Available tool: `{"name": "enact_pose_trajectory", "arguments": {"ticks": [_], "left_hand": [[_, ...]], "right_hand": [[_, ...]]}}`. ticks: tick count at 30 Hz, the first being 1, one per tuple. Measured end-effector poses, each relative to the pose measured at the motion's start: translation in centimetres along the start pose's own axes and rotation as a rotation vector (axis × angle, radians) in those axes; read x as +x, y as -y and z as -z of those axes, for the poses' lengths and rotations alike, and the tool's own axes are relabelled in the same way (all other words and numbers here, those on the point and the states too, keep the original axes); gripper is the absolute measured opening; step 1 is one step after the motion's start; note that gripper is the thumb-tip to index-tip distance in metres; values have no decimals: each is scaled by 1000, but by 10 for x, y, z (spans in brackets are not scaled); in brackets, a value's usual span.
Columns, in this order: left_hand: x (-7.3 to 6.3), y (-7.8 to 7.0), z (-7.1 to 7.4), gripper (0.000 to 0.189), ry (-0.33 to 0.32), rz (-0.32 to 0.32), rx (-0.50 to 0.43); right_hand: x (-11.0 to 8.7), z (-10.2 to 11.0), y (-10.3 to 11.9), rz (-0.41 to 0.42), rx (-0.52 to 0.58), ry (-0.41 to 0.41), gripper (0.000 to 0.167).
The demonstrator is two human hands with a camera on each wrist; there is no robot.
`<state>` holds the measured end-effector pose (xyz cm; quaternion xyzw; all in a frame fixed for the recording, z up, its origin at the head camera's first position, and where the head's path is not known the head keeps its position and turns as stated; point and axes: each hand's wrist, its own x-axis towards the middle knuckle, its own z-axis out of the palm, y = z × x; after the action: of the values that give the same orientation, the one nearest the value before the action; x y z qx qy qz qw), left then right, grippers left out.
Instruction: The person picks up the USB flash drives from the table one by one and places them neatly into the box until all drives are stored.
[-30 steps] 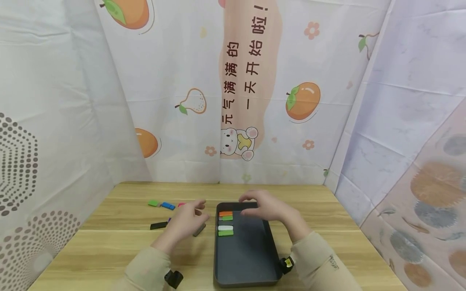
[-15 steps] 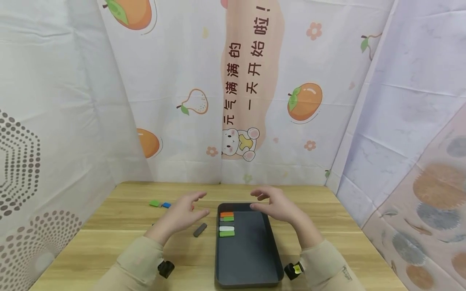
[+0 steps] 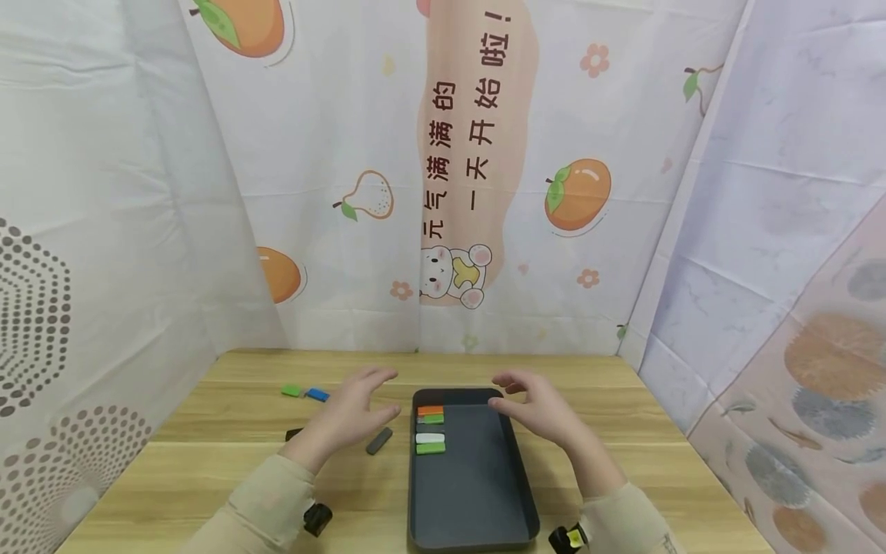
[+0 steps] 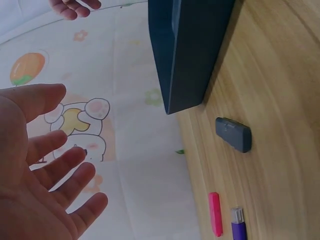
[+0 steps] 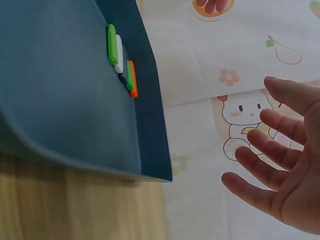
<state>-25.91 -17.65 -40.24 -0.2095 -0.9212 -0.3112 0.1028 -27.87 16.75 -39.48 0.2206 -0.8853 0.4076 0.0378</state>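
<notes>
Hovering above the tabletop, left hand (image 3: 346,415) has its fingers spread, thumb well apart from them, palm bare, touching nothing. Right hand (image 3: 538,406) same: fingers spread, nothing held, raised by the far right corner of the dark tray (image 3: 477,496), clear of its rim in the right wrist view.

Nearest the left hand: dark gray stick (image 3: 379,441) on the wooden table (image 3: 574,462), between that hand and the tray's left wall, lying at a slant, touching neither. Pink stick (image 4: 215,214) and purple stick (image 4: 239,231) with a silver metal end lie side by side, a bit apart, in the left wrist view; left hand and forearm block both in the head view. Black stick (image 3: 294,434) farther left, partly covered by the same forearm. Loose green stick (image 3: 291,391) and blue stick (image 3: 318,395) at far left, close together.

Inside the tray, far left, a row along the left wall, far to near: orange stick (image 3: 431,411), short green stick (image 3: 434,419), dark stick (image 3: 431,428), white stick (image 3: 431,438), near green stick (image 3: 431,448). Tray's left wall stands between the row and the loose sticks.

Beige sleeves (image 3: 259,504), black wrist devices (image 3: 318,519) on both arms. Fruit-print backdrop (image 3: 346,269) behind the table's far edge.
</notes>
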Motion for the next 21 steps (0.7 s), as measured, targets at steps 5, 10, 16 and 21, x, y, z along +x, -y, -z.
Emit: {"name": "enact_pose_trajectory", "arguments": {"ticks": [5,10,16,21], "left_hand": [[2,3,-6,59,-13,-22,23],[2,7,-12,57,-11,-33,51],[2,8,-20,55,14,-20,63],[1,9,-26,56,30,-20,91]], "right_hand": [[-7,-2,-9,-51,41,-42,44],[-15,-4,-18,-105,106,-50,49],[-24,-8,-28,-174,170,-43,49],[-29,-11,-34,-215,270,-27,50]]}}
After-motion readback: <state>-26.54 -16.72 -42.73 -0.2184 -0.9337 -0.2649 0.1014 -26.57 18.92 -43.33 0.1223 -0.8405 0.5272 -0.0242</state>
